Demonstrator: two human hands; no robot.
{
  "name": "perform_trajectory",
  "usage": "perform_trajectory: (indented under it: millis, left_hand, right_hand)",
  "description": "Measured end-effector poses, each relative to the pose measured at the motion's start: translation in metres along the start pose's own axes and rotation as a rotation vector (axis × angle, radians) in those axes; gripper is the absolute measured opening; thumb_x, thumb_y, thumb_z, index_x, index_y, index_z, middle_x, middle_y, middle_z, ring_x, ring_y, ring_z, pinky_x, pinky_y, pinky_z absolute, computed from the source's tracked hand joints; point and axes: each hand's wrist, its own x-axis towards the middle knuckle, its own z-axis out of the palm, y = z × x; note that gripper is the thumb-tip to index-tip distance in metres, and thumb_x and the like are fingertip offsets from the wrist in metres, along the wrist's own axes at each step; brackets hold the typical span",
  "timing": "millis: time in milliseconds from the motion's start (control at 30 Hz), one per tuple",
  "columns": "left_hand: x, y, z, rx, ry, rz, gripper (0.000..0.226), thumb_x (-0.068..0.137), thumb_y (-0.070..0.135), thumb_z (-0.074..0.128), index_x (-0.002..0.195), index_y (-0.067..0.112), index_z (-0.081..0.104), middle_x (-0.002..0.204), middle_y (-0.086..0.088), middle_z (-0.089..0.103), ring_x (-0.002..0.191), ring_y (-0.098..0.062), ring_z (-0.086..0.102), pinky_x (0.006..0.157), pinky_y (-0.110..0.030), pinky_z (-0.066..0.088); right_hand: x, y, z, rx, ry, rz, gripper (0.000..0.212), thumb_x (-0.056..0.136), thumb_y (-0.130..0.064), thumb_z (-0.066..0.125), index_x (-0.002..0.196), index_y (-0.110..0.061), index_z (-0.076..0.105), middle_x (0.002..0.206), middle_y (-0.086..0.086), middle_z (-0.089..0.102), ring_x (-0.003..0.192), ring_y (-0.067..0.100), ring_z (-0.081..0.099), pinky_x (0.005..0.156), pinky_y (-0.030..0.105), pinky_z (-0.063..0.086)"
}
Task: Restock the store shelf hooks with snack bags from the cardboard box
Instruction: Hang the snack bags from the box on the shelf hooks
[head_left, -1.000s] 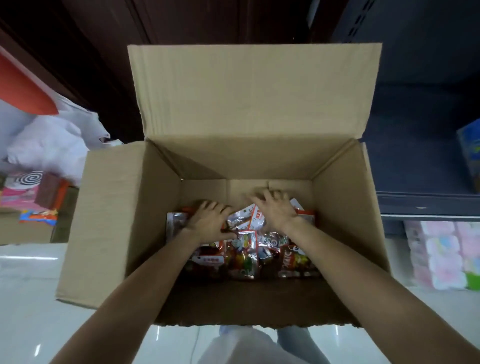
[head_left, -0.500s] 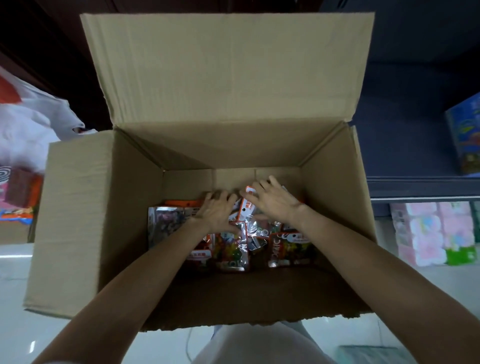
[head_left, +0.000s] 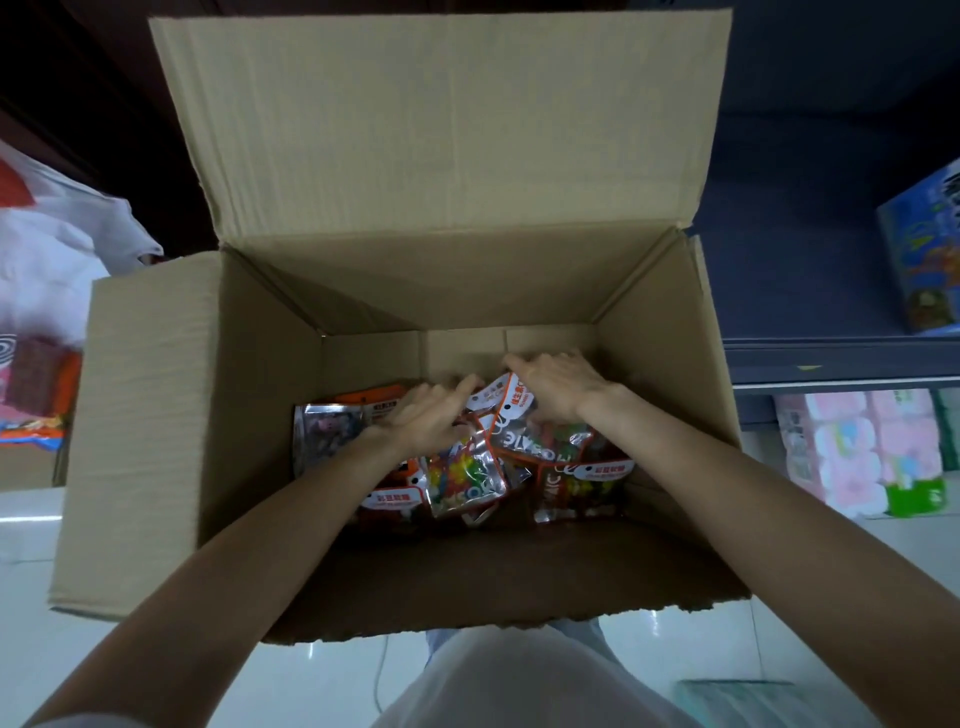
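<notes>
both hands are down inside the cardboard box (head_left: 145, 415), on top of the snack bags (head_left: 465, 475) heaped on its floor. the left hand (head_left: 426, 423) lies palm-down over the orange-topped bags at the heap's left, fingers stretched toward the far wall and pressing rather than closed round anything. the right hand (head_left: 558, 392) sits further in and slightly to the right, fingers curved over the top edge of a tilted bag (head_left: 511, 415) whose white label stands up between the two hands; whether it truly pinches that bag or just rests on it cannot be told, since the fingertips are hidden behind it.

that tilted bag is the one the lift seems to turn on: it lies directly under the right hand, its long axis slanting from near-right to far-left, header end up by the fingers. the right hand is plainly nearer to it; the left is just beside it. the remaining bags spread toward the person, below both wrists. no hooks are in view.
</notes>
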Motion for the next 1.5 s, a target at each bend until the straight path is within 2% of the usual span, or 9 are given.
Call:
perform_trajectory:
  millis: [167,300,433,533,633,700,833,1133,1500]
  left_hand:
    - [-0.018,0.008,-0.039,-0.062,0.215,-0.015,0.041,0.092,0.030,0.062,0.129,0.024,0.046,0.111,-0.004,0.068,0.096,-0.023,0.065,0.086,-0.037,0.051]
    - [-0.042,0.013,-0.075,0.064,0.540,0.145,0.034,0.081,0.016,0.073,0.112,0.014,0.060,0.093,-0.006,0.068,0.087,-0.027,0.065,0.071,-0.034,0.052]
    - [-0.065,0.016,-0.105,-0.075,0.873,0.077,0.018,0.088,0.027,0.063,0.103,0.017,0.062,0.093,-0.002,0.065,0.083,-0.017,0.060,0.067,-0.031,0.048]
    - [-0.079,0.018,-0.121,-0.251,0.983,-0.065,0.021,0.092,0.025,0.063,0.104,0.008,0.063,0.098,-0.010,0.065,0.089,-0.019,0.059,0.074,-0.030,0.043]
    - [-0.085,0.024,-0.129,-0.386,0.983,-0.161,0.025,0.093,0.025,0.063,0.108,0.005,0.063,0.102,-0.008,0.069,0.095,-0.023,0.064,0.077,-0.034,0.049]
    - [-0.087,0.033,-0.134,-0.483,0.983,-0.188,0.026,0.092,0.024,0.064,0.113,0.008,0.063,0.103,-0.004,0.071,0.096,-0.019,0.066,0.080,-0.032,0.052]
    - [-0.092,0.057,-0.144,-0.641,0.999,-0.113,0.025,0.091,0.019,0.065,0.115,0.012,0.063,0.101,0.008,0.070,0.092,0.007,0.063,0.078,-0.010,0.047]
    - [-0.101,0.101,-0.161,-0.859,0.932,0.206,0.045,0.092,0.011,0.061,0.123,0.037,0.041,0.113,0.034,0.059,0.106,0.000,0.062,0.082,-0.017,0.051]
    - [-0.084,0.141,-0.159,-1.229,0.460,0.232,0.039,0.090,0.042,0.049,0.128,0.039,0.043,0.127,0.009,0.061,0.117,-0.014,0.060,0.099,-0.043,0.049]
  right_hand:
    - [-0.043,0.001,-0.017,0.079,0.250,0.053,0.061,0.087,-0.016,0.065,0.140,-0.024,0.035,0.113,0.008,0.066,0.110,0.032,0.058,0.092,0.039,0.040]
    - [-0.087,-0.002,-0.037,0.247,0.674,0.089,0.049,0.084,-0.010,0.067,0.128,-0.023,0.050,0.091,0.006,0.071,0.090,0.032,0.065,0.087,0.038,0.045]
    - [-0.129,-0.002,-0.063,0.569,1.001,0.138,0.026,0.079,-0.011,0.076,0.100,-0.023,0.067,0.088,-0.009,0.072,0.082,0.014,0.067,0.078,0.029,0.051]
    - [-0.155,0.001,-0.077,1.044,1.047,0.067,0.021,0.076,-0.006,0.079,0.075,-0.024,0.068,0.087,-0.016,0.071,0.081,0.003,0.068,0.072,0.017,0.052]
    - [-0.173,0.006,-0.084,1.507,0.980,-0.105,0.021,0.063,-0.025,0.088,0.072,-0.024,0.069,0.082,-0.003,0.074,0.077,0.014,0.070,0.068,0.027,0.056]
    - [-0.173,0.006,-0.086,1.732,0.864,-0.212,0.047,0.048,-0.043,0.091,0.083,-0.021,0.068,0.087,0.001,0.074,0.079,0.017,0.070,0.069,0.030,0.057]
    - [-0.153,-0.010,-0.087,1.931,0.731,-0.161,0.051,0.067,-0.020,0.079,0.111,-0.002,0.060,0.103,0.012,0.070,0.085,0.019,0.070,0.076,0.033,0.057]
    - [-0.140,-0.021,-0.074,1.952,0.691,-0.048,0.048,0.086,-0.022,0.066,0.125,0.002,0.050,0.110,0.014,0.070,0.097,0.029,0.069,0.080,0.038,0.059]
    - [-0.177,0.000,-0.055,1.709,0.982,0.076,0.012,0.093,-0.018,0.061,0.093,-0.012,0.051,0.092,0.007,0.071,0.082,0.021,0.071,0.066,0.033,0.059]
